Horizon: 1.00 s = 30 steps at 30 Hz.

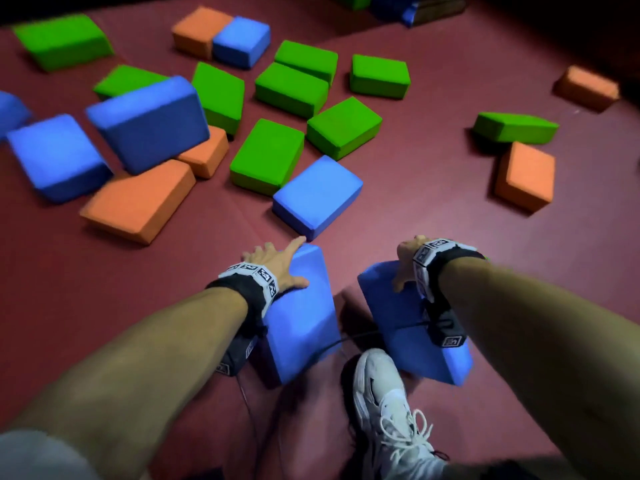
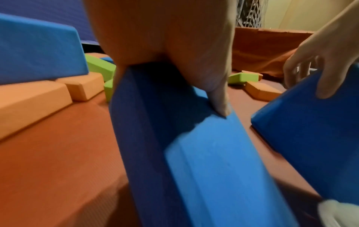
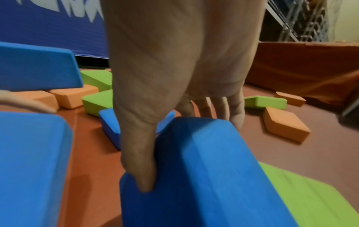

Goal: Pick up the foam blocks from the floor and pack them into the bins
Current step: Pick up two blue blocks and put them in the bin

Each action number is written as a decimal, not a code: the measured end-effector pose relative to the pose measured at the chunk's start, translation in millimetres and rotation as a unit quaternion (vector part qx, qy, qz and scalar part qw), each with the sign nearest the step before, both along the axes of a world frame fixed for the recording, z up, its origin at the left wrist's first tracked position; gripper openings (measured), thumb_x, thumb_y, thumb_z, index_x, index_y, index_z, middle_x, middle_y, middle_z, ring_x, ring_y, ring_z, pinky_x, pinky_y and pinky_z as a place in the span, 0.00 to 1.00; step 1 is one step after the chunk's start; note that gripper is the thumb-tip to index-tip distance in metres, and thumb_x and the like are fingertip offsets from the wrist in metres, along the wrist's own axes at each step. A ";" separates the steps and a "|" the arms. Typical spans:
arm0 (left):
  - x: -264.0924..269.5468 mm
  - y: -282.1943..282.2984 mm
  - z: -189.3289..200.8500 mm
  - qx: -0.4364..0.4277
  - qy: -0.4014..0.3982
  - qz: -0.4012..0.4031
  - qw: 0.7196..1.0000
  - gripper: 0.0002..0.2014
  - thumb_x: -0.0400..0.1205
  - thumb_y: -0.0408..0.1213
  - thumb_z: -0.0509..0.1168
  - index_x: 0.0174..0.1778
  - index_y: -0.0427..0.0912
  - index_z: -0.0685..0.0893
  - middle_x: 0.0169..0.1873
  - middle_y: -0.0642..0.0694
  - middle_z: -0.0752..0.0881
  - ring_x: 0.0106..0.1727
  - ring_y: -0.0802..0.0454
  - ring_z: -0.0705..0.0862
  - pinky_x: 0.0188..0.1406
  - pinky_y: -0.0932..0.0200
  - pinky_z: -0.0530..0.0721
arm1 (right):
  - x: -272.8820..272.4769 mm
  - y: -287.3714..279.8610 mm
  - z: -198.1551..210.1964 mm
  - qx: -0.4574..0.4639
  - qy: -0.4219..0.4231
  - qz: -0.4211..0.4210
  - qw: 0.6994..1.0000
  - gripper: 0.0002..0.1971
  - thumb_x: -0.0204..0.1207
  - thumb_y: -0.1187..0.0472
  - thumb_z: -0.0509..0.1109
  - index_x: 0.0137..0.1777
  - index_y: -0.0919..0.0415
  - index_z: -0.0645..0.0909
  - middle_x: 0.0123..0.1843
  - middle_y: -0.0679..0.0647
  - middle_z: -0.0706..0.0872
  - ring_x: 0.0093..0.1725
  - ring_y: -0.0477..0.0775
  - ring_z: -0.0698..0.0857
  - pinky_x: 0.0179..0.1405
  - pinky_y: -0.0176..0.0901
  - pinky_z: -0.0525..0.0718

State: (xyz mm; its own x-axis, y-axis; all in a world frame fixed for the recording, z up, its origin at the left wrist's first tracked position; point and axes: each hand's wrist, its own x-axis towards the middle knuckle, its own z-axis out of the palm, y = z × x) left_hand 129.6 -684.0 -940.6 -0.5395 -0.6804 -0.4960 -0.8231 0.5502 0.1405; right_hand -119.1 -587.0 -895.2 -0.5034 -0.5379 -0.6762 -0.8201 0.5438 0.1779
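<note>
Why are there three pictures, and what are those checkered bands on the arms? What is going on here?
No machine here: a person is tidying foam blocks, wearing three cameras. The big picture comes from a camera on the head, looking down. The other two come from cameras strapped to each wrist, under those checkered bands, looking along the fingers.

The left hand grips one blue block, thumb on one side, fingers on the other. The right hand grips another blue block the same way.

On the dark red floor lie many more green, blue and orange blocks. A white shoe shows below.
</note>
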 end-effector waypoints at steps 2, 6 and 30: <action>10.5 -13.6 17.5 -0.074 0.005 0.025 0.997 0.43 0.79 0.67 0.61 0.84 0.70 0.42 0.70 0.33 0.72 0.67 0.35 0.73 0.65 0.42 0.69 | 20.0 -22.3 21.3 -0.023 0.004 0.023 0.999 0.31 0.59 0.46 0.84 0.57 0.58 0.77 0.54 0.55 0.83 0.57 0.61 0.85 0.50 0.49 0.81; 45.1 -36.7 42.8 -0.203 0.003 0.060 0.977 0.39 0.82 0.64 0.59 0.84 0.69 0.43 0.66 0.36 0.71 0.64 0.38 0.71 0.63 0.42 0.68 | 74.2 -62.9 55.6 -0.157 0.002 0.079 0.984 0.44 0.65 0.42 0.79 0.74 0.59 0.61 0.64 0.65 0.83 0.63 0.67 0.83 0.58 0.53 0.81; 230.4 -43.4 27.5 -0.018 0.052 0.247 0.967 0.43 0.81 0.54 0.63 0.83 0.71 0.39 0.72 0.37 0.64 0.69 0.31 0.73 0.67 0.43 0.73 | 262.6 -112.4 1.7 -0.175 -0.082 0.167 0.967 0.50 0.74 0.46 0.71 0.83 0.34 0.35 0.73 0.66 0.62 0.63 0.73 0.82 0.62 0.55 0.79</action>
